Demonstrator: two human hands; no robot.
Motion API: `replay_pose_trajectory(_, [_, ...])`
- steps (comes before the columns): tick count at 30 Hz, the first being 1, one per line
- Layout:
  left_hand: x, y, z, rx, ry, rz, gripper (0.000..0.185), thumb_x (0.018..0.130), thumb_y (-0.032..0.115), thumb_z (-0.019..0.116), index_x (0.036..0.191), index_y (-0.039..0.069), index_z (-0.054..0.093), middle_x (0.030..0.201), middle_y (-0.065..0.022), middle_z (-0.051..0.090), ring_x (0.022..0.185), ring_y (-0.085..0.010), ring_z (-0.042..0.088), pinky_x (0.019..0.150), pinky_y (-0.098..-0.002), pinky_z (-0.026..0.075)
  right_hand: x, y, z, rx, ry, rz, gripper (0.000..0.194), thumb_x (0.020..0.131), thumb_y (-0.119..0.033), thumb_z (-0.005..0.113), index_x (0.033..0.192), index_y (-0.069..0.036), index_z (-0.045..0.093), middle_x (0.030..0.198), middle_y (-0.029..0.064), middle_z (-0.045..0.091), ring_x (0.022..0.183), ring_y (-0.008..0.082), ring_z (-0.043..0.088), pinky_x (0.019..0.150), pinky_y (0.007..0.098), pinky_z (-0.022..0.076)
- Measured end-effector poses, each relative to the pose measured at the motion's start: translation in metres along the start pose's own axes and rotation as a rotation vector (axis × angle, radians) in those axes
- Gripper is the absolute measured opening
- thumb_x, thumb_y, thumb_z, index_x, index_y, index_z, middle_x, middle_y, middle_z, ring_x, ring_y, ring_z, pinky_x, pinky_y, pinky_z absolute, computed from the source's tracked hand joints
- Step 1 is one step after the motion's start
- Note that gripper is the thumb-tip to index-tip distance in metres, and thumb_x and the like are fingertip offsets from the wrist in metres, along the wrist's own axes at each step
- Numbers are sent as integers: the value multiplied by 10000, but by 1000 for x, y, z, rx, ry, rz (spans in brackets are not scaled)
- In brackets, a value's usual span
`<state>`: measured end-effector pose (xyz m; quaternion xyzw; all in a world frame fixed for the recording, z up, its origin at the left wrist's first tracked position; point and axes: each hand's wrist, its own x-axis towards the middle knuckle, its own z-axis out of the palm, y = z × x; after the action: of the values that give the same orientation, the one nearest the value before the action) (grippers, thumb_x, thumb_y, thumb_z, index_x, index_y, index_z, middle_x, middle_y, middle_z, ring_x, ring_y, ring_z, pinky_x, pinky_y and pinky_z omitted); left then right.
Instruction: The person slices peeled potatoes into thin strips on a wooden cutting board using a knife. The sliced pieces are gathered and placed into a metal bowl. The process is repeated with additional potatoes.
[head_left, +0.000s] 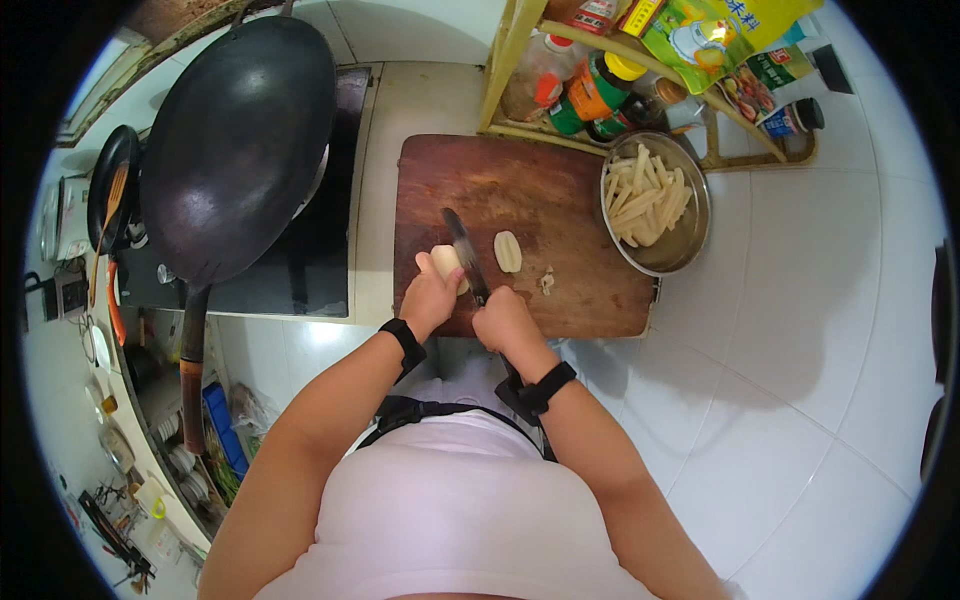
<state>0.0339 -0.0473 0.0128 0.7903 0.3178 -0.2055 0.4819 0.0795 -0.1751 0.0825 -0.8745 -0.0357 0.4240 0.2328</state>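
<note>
A peeled pale vegetable, likely a potato (445, 259), rests on the wooden cutting board (517, 180) under the fingers of my left hand (429, 298). My right hand (508, 322) grips a kitchen knife (466, 251), whose dark blade lies just right of that piece and points away from me. Whether the blade touches the piece cannot be told. To the right of the knife lies a flat, cut slab of the same pale vegetable (508, 251). Small scraps (547, 281) sit nearer the board's front. At the right edge, a metal bowl (697, 247) holds many pale cut sticks (646, 196).
A large black wok (240, 142) covers much of the black cooktop (319, 277) on the left, its handle (193, 390) jutting towards me. Behind the board, a yellowish rack (491, 75) carries bottles and seasoning packets. White tiled wall (810, 285) borders the right side.
</note>
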Motion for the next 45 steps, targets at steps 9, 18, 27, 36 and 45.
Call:
replay_pose_trajectory(9, [0, 2, -3, 5, 34, 73, 441, 897, 327, 527, 993, -12, 260, 836, -362, 574, 816, -514, 562, 719, -536, 445, 30, -6, 17, 2, 101, -28, 225, 705, -80, 549, 795, 109, 631, 810, 338, 590, 845, 452, 603, 751, 467, 490])
replay_pose_trajectory(18, [2, -8, -8, -191, -53, 37, 504, 886, 334, 579, 1082, -20, 279, 788, -232, 615, 529, -289, 619, 483, -364, 490, 26, 16, 23, 31, 241, -154, 231, 781, -140, 556, 868, 61, 628, 817, 295, 612, 823, 442, 603, 775, 477, 481])
replay_pose_trajectory(27, [-3, -10, -9, -246, -48, -12, 497, 895, 345, 571, 1110, -26, 318, 695, -149, 607, 452, -221, 590, 450, -338, 478, -22, 14, 20, 14, 241, -190, 207, 789, -134, 548, 823, 57, 621, 782, 284, 613, 784, 452, 598, 730, 491, 486])
replay_pose_trajectory(36, [-4, -8, -9, -240, -38, 71, 389, 930, 315, 524, 1047, 7, 317, 649, -104, 567, 450, -200, 581, 424, -314, 467, -15, 2, 12, -53, 127, -139, 206, 738, -84, 534, 752, 107, 609, 765, 326, 590, 800, 456, 598, 738, 472, 489])
replay_pose_trajectory(45, [2, -11, -5, -273, -46, 41, 349, 927, 274, 533, 994, 18, 305, 690, -139, 589, 572, -232, 623, 483, -348, 489, 7, -28, 7, -43, 49, -46, 241, 705, -85, 538, 782, 132, 608, 816, 347, 590, 869, 440, 608, 753, 457, 495])
